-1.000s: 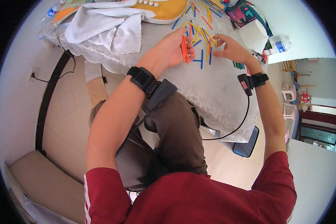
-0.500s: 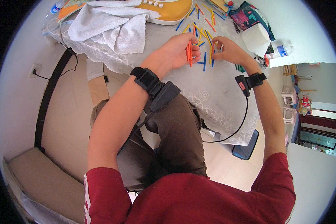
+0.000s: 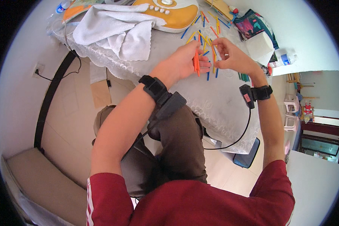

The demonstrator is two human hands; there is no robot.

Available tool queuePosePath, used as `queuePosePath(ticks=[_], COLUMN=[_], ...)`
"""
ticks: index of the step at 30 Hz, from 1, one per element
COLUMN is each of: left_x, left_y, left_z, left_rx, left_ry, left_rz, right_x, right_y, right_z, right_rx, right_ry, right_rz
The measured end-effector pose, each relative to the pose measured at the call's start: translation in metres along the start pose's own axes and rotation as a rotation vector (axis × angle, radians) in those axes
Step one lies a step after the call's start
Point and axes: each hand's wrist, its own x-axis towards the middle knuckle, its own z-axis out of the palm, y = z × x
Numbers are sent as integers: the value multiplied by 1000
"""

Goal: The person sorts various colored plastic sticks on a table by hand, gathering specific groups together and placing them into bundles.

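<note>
Curled, the left hand (image 3: 184, 60) clasps slim, straight orange sticks (image 3: 197, 64); the right hand (image 3: 232, 57) is half-open, its hold unclear.

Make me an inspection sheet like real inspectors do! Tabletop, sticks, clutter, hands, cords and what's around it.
Surface: table under a white patterned cover.
Sticks: orange sticks held together; loose sticks scattered in blue, yellow and orange; green sticks grouped nearer the table's right edge.
Clutter: white towel, orange-and-white object, plastic bottle.
Hands: left hand holds the orange sticks; right hand is open beside loose sticks, contact unclear.
Cords: black cable from the right wrist device; another cord at the wall socket.
Surroundings: brown padded seat, tiled floor.
</note>
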Motion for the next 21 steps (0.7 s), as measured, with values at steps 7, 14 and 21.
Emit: queuePosePath(ticks=[7,14,21], left_x=[5,0,0], left_y=[1,12,25], left_z=[-8,-12,-10], left_rx=[-32,-128,-210], left_ry=[-22,92,72], left_rz=[-92,-81,3], right_x=[18,61,76], right_y=[-18,22,12], right_z=[2,33,37], right_rx=[204,52,-266], right_ry=[35,241,270], right_rz=[-8,60,222])
